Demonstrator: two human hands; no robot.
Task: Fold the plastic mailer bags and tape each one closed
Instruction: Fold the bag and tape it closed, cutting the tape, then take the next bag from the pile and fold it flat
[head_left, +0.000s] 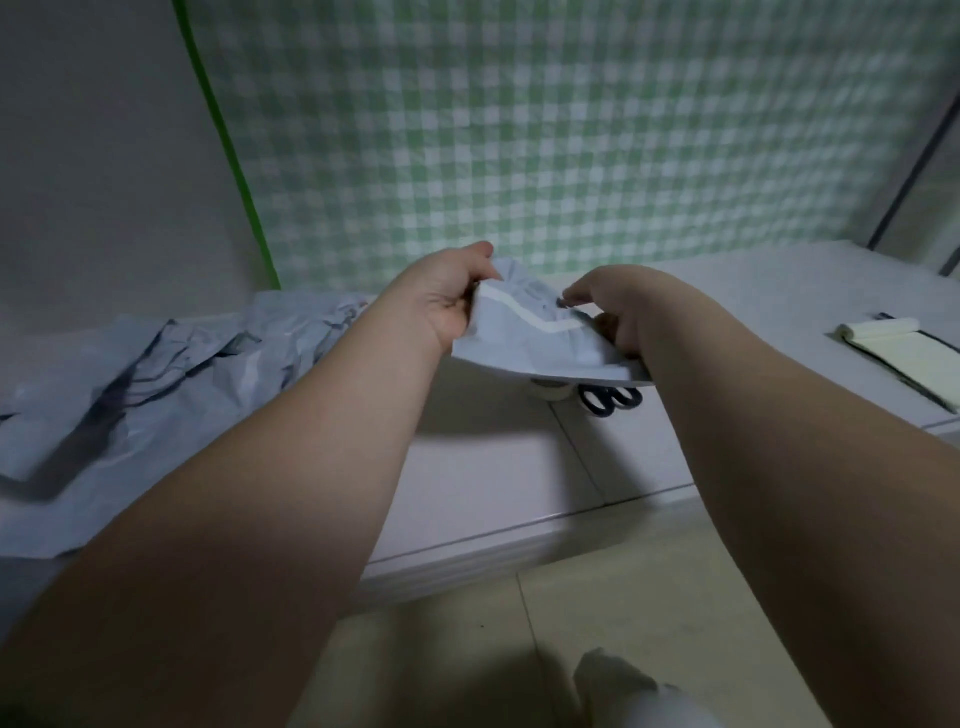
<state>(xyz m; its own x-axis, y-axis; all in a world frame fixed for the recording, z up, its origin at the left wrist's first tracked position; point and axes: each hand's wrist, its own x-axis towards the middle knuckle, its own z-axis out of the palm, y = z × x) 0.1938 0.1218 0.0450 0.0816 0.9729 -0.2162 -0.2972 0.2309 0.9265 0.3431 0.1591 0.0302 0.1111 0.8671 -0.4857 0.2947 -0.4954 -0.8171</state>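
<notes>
A grey plastic mailer bag (540, 348) with a white adhesive strip across it is held in the air above the white table (488, 467). My left hand (449, 296) grips its left edge with curled fingers. My right hand (618, 306) pinches its right side, thumb on top. Under the bag, partly hidden, lie black-handled scissors (610, 400) and what looks like a tape roll (550, 391). A crumpled pile of more grey mailer bags (145, 384) covers the table's left part.
A cream notepad (904, 353) with a dark pen lies at the table's right end. A green checked cloth (545, 130) hangs behind the table. Tiled floor and a white crumpled piece (623, 686) show below the table's front edge.
</notes>
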